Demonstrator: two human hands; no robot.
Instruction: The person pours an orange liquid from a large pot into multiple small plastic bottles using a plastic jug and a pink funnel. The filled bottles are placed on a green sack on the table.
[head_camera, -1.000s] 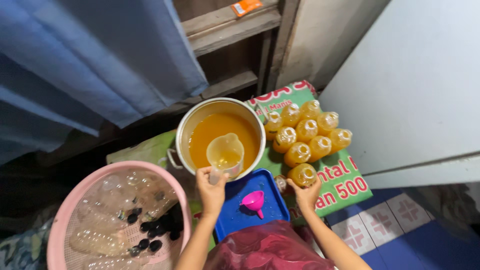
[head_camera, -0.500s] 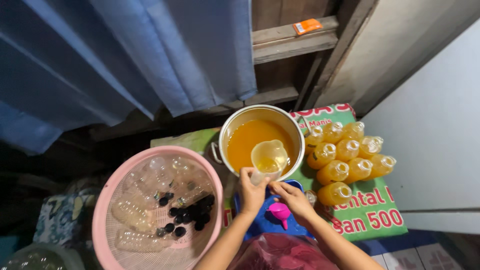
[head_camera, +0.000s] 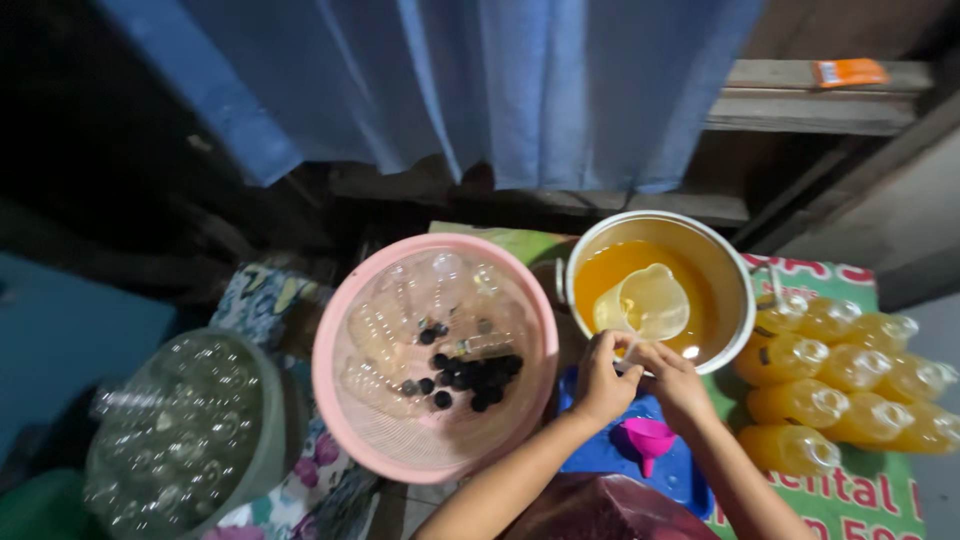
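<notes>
Right hand (head_camera: 678, 385) joined left hand (head_camera: 603, 380), both gripping scoop (head_camera: 645, 303) over pot (head_camera: 735, 290); pink basin (head_camera: 345, 330) beside.

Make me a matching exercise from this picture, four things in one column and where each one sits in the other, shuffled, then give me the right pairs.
Things:
1. Pink funnel
2. Clear jug
3. Black caps
4. Filled yellow bottles

Places:
A. In the pink basin, among empty clear bottles
B. On the green printed mat, right of the pot
C. On the blue tray, below the hands
D. In the white pot of orange liquid

Pairs: 1-C, 2-D, 3-A, 4-B
</notes>
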